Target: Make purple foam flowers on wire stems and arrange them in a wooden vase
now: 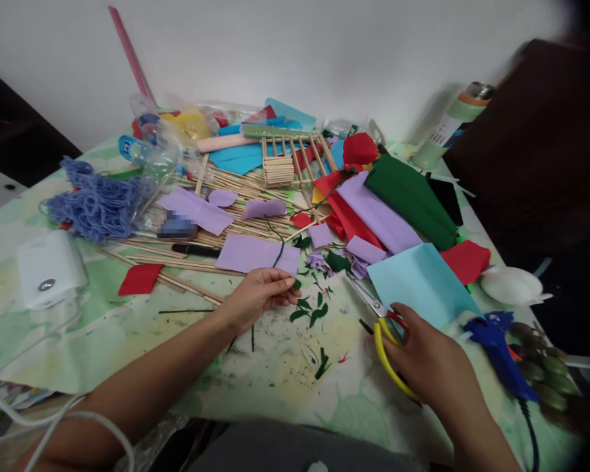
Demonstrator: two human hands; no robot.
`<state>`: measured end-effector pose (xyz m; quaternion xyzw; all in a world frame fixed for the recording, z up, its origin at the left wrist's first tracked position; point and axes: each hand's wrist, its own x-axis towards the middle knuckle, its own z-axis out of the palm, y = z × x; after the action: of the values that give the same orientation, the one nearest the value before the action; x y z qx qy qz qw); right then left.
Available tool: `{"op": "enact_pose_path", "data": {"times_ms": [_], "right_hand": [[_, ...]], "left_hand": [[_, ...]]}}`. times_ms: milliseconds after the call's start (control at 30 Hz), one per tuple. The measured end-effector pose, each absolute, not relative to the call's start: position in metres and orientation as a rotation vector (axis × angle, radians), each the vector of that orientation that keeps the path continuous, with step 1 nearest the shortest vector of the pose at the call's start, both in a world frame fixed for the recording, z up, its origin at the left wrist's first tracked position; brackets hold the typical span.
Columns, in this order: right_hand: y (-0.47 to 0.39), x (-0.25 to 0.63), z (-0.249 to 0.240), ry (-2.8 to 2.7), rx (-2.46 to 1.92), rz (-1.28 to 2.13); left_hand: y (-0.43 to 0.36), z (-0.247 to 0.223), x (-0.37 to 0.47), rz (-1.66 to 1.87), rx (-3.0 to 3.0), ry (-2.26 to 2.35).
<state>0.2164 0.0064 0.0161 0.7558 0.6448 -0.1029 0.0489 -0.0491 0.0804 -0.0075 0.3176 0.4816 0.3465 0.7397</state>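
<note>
My left hand (263, 295) is closed in a pinch above the middle of the table. A thin dark green stem (281, 248) runs up from its fingers across a lilac paper sheet (240, 252), and a small green bit shows at the fingertips. My right hand (423, 354) grips scissors (373, 301) with yellow and red handles. Their blades point up and left, towards small lilac paper pieces (318, 262). Between the hands lie cut green leaf shapes (318, 313) and scraps. A dark green strip (366, 326) lies close to my right fingers.
Wooden sticks (246, 226) and blue yarn (98, 203) spread behind my left hand. A light blue sheet (417, 282) lies beyond the scissors, a blue glue gun (499, 347) to the right. A white device (49, 269) with a cable is at left; a bottle (447, 131) stands back right.
</note>
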Motion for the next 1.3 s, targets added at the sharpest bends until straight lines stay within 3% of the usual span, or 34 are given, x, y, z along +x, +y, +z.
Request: {"op": "enact_pose_path", "data": {"times_ms": [233, 433, 633, 700, 800, 933, 1100, 1300], "right_hand": [[0.002, 0.229, 0.008, 2.000, 2.381, -0.263], [0.001, 0.234, -0.012, 2.367, 2.302, -0.270], [0.005, 0.214, -0.001, 2.524, 2.354, -0.056], [0.008, 0.191, 0.010, 2.698, 2.355, -0.212], [0.016, 0.152, 0.023, 2.901, 2.239, -0.720], [0.029, 0.122, 0.023, 2.809, 2.308, -1.125], [0.037, 0.115, 0.020, 2.652, 2.414, -1.406], [0.040, 0.118, 0.019, 2.701, 2.428, -1.454]], "left_hand": [[0.077, -0.010, -0.044, 0.861, 0.850, 1.090], [0.076, -0.015, -0.045, 0.933, 1.006, 1.153], [0.068, -0.017, -0.042, 0.925, 1.074, 1.110], [0.065, -0.016, -0.039, 0.909, 1.082, 1.071], [0.060, -0.013, -0.036, 0.893, 1.094, 1.037], [0.059, -0.008, -0.038, 0.929, 1.100, 1.036], [0.057, -0.006, -0.040, 0.945, 1.099, 1.020], [0.066, -0.007, -0.046, 0.922, 1.289, 1.102]]}}
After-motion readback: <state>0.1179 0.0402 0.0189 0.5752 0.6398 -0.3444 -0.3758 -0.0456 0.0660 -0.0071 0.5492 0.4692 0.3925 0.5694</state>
